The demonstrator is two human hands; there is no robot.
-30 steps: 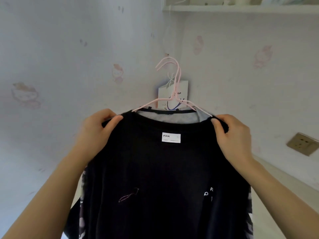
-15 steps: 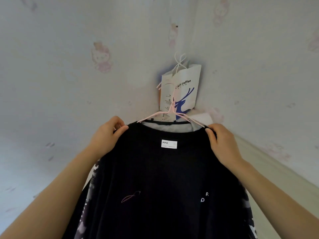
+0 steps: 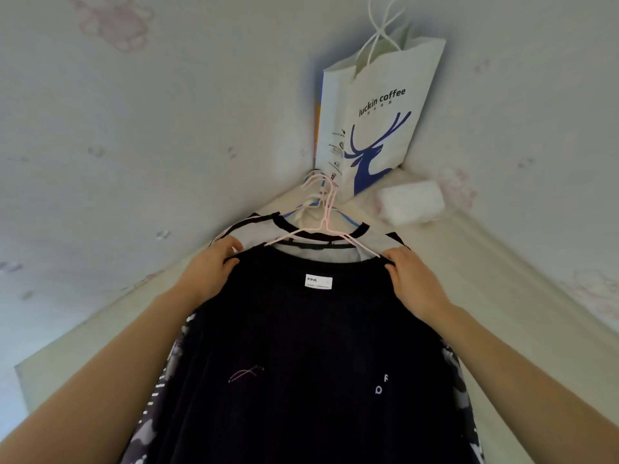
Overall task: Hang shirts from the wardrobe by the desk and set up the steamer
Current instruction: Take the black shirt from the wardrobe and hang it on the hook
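A black shirt [image 3: 311, 356] with a white neck label hangs on a pink wire hanger [image 3: 326, 226] in front of me. My left hand [image 3: 214, 272] pinches the shirt's left shoulder at the collar. My right hand [image 3: 413, 279] grips its right shoulder. Behind it lies a white shirt with a black collar trim [image 3: 264, 221], and a patterned black-and-white garment [image 3: 167, 380] shows at both sides. Several hanger hooks bunch together near the wall corner. What the hooks hang on is hidden.
A white paper bag with a blue deer print [image 3: 375, 125] hangs in the wall corner. A white folded packet [image 3: 410, 202] lies on the cream desk surface [image 3: 502, 296] below it. Walls with faint pink cartoon wallpaper close in left and right.
The view has tilted down and the shirt has moved lower and nearer the corner. The paper bag now looks larger. Both hands keep their hold on the shoulders.
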